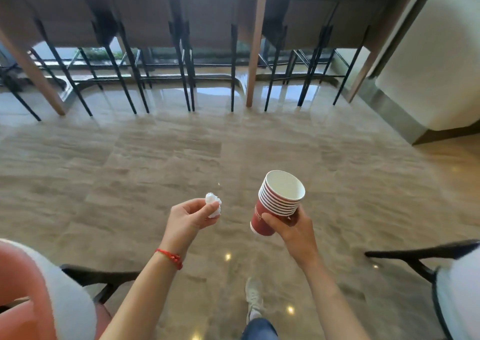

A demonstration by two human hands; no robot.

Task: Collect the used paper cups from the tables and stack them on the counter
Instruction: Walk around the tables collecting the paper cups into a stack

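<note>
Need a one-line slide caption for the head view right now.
Right hand grips a stack of red paper cups; left hand pinches a crumpled white tissue.

Both forearms bare, no sleeves; red cord bracelet [170, 258] knotted on the left wrist; blue jeans [259, 330]; pale grey sneaker [254, 297], white sole.
</note>
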